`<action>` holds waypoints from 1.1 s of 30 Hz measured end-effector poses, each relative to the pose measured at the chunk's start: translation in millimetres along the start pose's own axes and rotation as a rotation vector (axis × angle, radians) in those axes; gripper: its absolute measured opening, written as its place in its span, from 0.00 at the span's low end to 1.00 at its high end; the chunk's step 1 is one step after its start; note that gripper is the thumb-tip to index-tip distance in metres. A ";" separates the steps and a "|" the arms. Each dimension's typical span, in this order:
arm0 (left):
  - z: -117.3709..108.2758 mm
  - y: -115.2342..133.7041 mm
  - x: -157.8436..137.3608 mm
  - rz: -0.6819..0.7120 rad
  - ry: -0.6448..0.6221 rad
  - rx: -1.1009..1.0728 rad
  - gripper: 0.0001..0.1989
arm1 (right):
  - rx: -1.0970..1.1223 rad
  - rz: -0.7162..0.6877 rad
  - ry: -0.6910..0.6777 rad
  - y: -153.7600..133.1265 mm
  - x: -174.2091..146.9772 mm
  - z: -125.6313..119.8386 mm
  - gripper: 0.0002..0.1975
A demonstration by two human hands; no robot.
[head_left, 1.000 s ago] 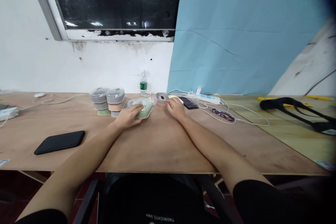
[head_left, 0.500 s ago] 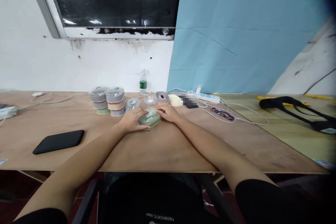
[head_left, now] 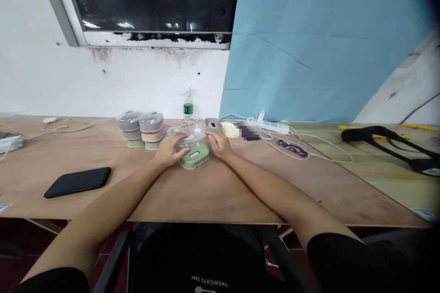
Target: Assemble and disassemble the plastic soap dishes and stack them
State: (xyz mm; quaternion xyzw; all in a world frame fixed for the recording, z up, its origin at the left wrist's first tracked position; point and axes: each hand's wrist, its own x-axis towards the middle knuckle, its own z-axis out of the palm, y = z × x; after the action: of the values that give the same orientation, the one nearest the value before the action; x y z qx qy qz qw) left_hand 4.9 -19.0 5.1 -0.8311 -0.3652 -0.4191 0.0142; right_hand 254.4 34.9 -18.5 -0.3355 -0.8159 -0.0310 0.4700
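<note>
On the table in front of me lies a green box (head_left: 199, 159) with its top uncovered and a pale oval slot showing in the middle. Just beyond it, a clear plastic lid (head_left: 191, 140) is held between my two hands, tilted and off the box. My left hand (head_left: 168, 151) grips the lid's left side, its thumb near the green box. Fingers of my right hand (head_left: 220, 144) press on the lid's right edge. Behind the lid, a second clear lid (head_left: 196, 127) and a grey box (head_left: 213, 124) are partly covered.
Two stacks of lidded boxes (head_left: 151, 130) stand left of my hands. A water bottle (head_left: 188, 106) is by the wall. Cream lids (head_left: 231, 130), a power strip (head_left: 273, 127) and cables lie to the right. A black phone (head_left: 78, 182) rests at front left.
The clear lid has come off the green box and moved away from me, with both hands on it. The green box stays in place, its top now exposed.
</note>
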 end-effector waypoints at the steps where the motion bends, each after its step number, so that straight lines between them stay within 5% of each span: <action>1: -0.4 -0.9 -0.1 -0.051 0.053 -0.030 0.23 | -0.018 -0.009 0.003 1.3 -0.3 0.2 0.18; 9: 15.4 -9.6 0.2 -0.409 0.189 -0.443 0.23 | -0.114 -0.076 -0.084 -3.2 -1.2 9.7 0.25; 14: 16.1 -14.9 5.4 -0.511 0.358 -0.581 0.25 | -0.140 -0.277 -0.167 2.4 3.4 2.6 0.21; 19: 12.1 -14.5 7.4 -0.576 0.377 -0.597 0.26 | -0.180 -0.295 -0.214 11.9 6.4 3.0 0.15; 24: 16.3 -8.0 3.1 -0.467 0.235 -0.546 0.28 | -0.184 -0.199 -0.178 13.2 5.6 9.5 0.15; 33: 13.0 6.2 -3.6 -0.012 -0.231 0.026 0.20 | -0.325 -0.007 -0.081 43.9 18.3 18.4 0.19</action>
State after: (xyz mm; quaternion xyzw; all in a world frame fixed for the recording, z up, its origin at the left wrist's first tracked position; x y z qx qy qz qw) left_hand 16.3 -21.4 -4.1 -0.8715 -0.3745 -0.3161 -0.0197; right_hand 259.9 85.1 -25.9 -0.4053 -0.8196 -0.1508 0.3760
